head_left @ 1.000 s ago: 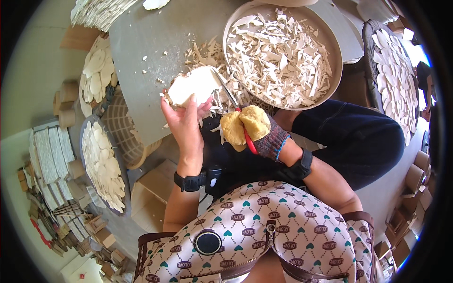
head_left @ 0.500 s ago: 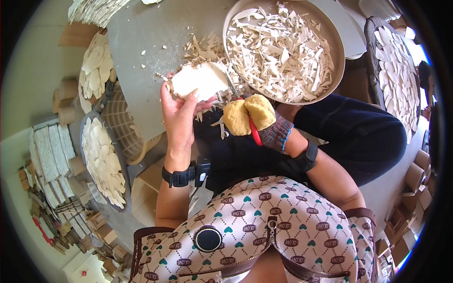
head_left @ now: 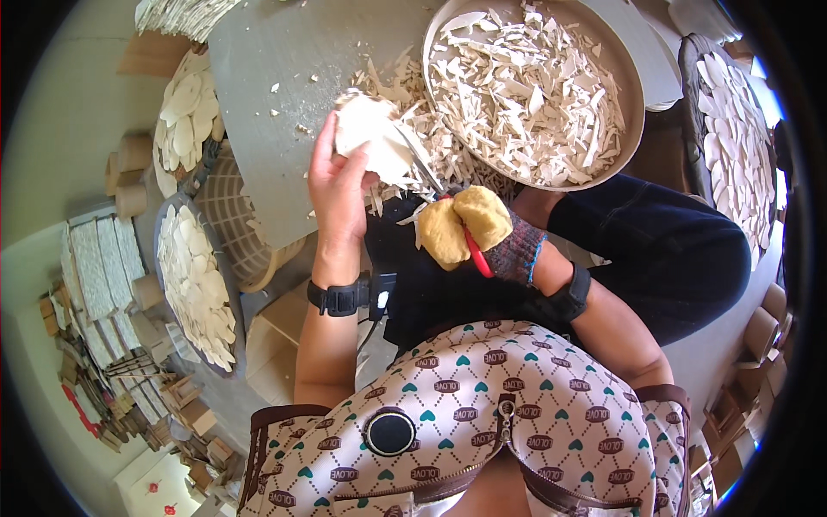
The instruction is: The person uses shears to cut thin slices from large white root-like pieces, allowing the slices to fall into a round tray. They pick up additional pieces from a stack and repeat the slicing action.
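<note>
My left hand (head_left: 338,185) pinches a flat, cream-white slice (head_left: 369,138) by its left and lower edge, thumb on top. In my right hand (head_left: 510,246), which wears a dark knitted glove, are scissors (head_left: 419,161) with red handles. Yellow spongy padding (head_left: 465,226) covers the handles and hides most of my fingers. The blades point up and left, along the right edge of the slice. Pale trimmed scraps (head_left: 457,155) lie heaped just beyond and beneath the blades.
A round shallow tray (head_left: 635,129) full of pale scraps rests on the grey board (head_left: 258,112). Round trays of whole slices stand at left (head_left: 194,284) and right (head_left: 732,146). A woven basket (head_left: 228,215) sits beside the board. My dark-trousered leg (head_left: 663,233) is bent at right.
The slice has turned in my left hand and shows a narrower outline. More of the scissor blades now shows beside its edge. The whole view has shifted slightly.
</note>
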Action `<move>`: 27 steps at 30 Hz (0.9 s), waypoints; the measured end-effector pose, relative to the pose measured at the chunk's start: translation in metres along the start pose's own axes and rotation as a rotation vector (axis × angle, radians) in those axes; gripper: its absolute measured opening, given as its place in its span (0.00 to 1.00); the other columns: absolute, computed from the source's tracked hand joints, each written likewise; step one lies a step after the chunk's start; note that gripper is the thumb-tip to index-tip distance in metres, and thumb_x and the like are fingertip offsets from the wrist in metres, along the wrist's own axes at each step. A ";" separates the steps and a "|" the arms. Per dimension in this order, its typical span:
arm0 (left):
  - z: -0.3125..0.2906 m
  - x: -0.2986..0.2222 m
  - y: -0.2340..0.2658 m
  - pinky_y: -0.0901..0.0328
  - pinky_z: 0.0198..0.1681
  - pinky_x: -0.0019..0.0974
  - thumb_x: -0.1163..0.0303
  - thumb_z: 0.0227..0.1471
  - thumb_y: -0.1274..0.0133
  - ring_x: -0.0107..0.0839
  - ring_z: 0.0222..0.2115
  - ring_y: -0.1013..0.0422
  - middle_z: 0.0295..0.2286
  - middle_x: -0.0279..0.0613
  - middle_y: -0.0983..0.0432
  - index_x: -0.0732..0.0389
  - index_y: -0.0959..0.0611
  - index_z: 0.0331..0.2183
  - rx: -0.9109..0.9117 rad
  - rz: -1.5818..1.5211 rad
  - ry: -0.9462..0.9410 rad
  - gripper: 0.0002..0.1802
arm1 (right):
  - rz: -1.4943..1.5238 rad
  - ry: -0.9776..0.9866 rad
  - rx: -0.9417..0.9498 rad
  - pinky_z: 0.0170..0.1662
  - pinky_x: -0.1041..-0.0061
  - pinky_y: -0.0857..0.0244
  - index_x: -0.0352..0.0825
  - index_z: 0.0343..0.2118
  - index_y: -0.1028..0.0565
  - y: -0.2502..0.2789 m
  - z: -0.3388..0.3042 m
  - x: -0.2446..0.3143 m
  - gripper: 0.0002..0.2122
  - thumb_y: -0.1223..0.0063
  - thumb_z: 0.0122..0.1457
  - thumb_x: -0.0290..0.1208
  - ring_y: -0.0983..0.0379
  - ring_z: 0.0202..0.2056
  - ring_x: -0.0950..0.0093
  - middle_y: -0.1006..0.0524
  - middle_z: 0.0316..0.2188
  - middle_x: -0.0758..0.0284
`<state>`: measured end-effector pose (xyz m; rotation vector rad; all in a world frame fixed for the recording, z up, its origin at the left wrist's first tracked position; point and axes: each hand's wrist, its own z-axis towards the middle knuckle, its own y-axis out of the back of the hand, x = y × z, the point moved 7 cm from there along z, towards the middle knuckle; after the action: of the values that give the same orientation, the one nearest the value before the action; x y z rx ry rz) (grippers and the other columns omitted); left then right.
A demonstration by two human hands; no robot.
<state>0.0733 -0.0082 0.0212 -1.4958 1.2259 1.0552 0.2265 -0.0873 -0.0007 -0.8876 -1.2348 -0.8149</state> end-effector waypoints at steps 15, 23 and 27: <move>0.004 -0.011 -0.007 0.33 0.38 0.27 0.80 0.48 0.52 0.25 0.36 0.29 0.38 0.41 0.27 0.62 0.34 0.50 0.151 -0.146 0.107 0.25 | 0.068 -0.104 -0.029 0.41 0.72 0.35 0.34 0.33 0.28 0.008 -0.011 -0.017 0.08 0.50 0.48 0.26 0.30 0.36 0.64 0.26 0.33 0.62; 0.017 -0.053 0.012 0.42 0.52 0.36 0.88 0.41 0.53 0.35 0.50 0.39 0.49 0.46 0.36 0.61 0.18 0.24 0.142 0.323 -0.529 0.13 | 1.436 -0.286 0.036 0.49 0.74 0.37 0.28 0.43 0.32 -0.020 -0.019 -0.026 0.12 0.57 0.59 0.27 0.30 0.43 0.73 0.28 0.40 0.60; 0.002 -0.064 0.001 0.45 0.55 0.37 0.91 0.37 0.54 0.42 0.52 0.41 0.51 0.46 0.39 0.58 0.17 0.22 0.160 0.547 -0.805 0.17 | 1.373 -0.067 0.136 0.49 0.74 0.37 0.28 0.42 0.31 -0.020 0.001 0.011 0.11 0.58 0.59 0.28 0.30 0.43 0.72 0.27 0.40 0.62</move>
<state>0.0629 0.0077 0.0829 -0.4861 1.0876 1.6531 0.2097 -0.0956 0.0122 -1.3529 -0.4702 0.3986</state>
